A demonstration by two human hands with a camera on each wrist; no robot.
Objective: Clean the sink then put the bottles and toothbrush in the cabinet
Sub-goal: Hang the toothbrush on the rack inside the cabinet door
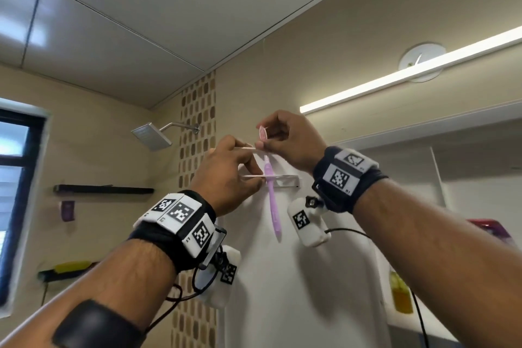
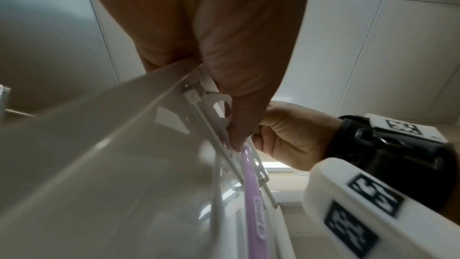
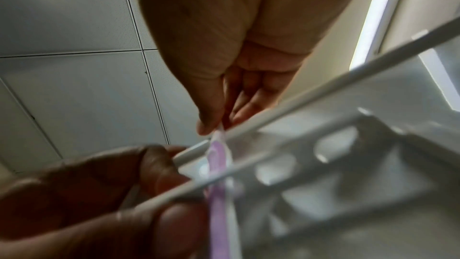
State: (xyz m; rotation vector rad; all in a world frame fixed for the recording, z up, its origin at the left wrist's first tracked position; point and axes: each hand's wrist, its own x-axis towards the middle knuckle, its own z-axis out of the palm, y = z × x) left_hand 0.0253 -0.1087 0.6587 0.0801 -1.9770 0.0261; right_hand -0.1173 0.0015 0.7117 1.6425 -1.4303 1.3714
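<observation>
A purple toothbrush (image 1: 272,206) hangs upright through a white wire rack (image 1: 285,178) fixed to a white cabinet panel (image 1: 310,291). My right hand (image 1: 282,138) pinches the brush just below its pink head. My left hand (image 1: 231,169) grips the rack's left end, fingers curled round its thin bars. In the left wrist view the toothbrush (image 2: 254,194) runs down between the bars beside my left hand (image 2: 236,66), with the right hand (image 2: 286,135) behind it. The blurred right wrist view shows the right hand (image 3: 224,46) pinching the toothbrush (image 3: 219,204), and left fingers (image 3: 154,164) round a white rod (image 3: 323,90).
A shower head (image 1: 152,135) and two black wall shelves (image 1: 101,189) are to the left, beside a dark window (image 1: 14,178). A yellow bottle (image 1: 399,297) stands low on the right. A lit strip light (image 1: 409,73) runs above a mirror.
</observation>
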